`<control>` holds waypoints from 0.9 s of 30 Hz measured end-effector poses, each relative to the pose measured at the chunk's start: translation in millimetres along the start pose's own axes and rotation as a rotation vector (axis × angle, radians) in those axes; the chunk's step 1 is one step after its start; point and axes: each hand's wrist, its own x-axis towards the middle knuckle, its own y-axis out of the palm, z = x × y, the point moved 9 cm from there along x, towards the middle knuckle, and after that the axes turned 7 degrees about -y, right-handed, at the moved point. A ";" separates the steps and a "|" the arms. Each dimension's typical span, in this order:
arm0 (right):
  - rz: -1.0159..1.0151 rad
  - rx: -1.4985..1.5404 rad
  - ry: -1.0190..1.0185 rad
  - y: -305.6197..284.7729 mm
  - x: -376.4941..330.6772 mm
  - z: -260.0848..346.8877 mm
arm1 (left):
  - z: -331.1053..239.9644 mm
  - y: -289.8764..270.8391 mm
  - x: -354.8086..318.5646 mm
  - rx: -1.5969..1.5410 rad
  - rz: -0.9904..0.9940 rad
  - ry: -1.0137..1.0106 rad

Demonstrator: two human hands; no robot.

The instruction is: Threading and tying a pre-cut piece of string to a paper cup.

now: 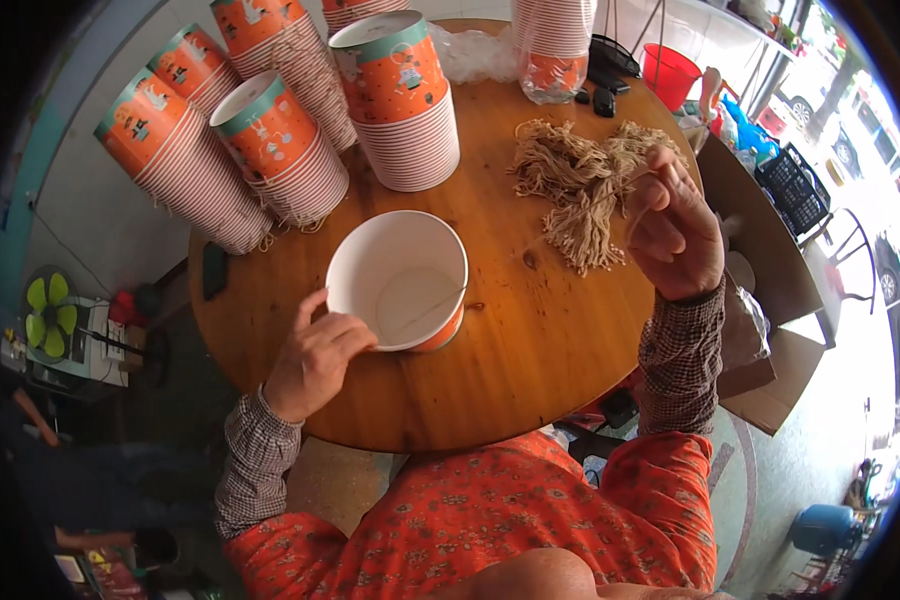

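A white-lined paper bucket [353, 262] with an orange outside stands on the wooden table in front of me, its mouth toward me. My left hand [320, 350] is closed on its near left rim. Inside it a thin string [436, 306] runs up to the right rim. My right hand [678, 225] is raised to the right, thumb and fingertips pinched together; whatever is between them is too thin and blurred to make out. Below and left of that hand lies a bundle of beige strings [582, 225] on the tabletop.
Tall stacks of orange paper buckets [407, 135] stand at the back left, some with strings hanging out. A plastic-wrapped bucket stack [553, 60] is at the back. Beside the round table [530, 370] are cardboard boxes [770, 260] and a red pail [670, 78] on the right, a green fan [48, 315] on the left.
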 end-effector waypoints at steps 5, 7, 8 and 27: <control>-0.060 -0.112 -0.024 -18.9 2.7 -17.4 | 33.0 -16.4 -0.4 0.214 -0.121 -0.020; -0.136 -0.140 0.024 -23.1 2.4 -36.4 | 47.5 -28.3 -0.1 0.173 -0.312 -0.149; -0.118 -0.145 0.028 -23.7 4.0 -47.1 | 54.2 -33.6 -2.0 0.096 -0.437 -0.237; -0.090 0.137 0.152 6.3 10.7 -136.8 | -17.1 55.9 62.5 -1.664 -0.176 -0.494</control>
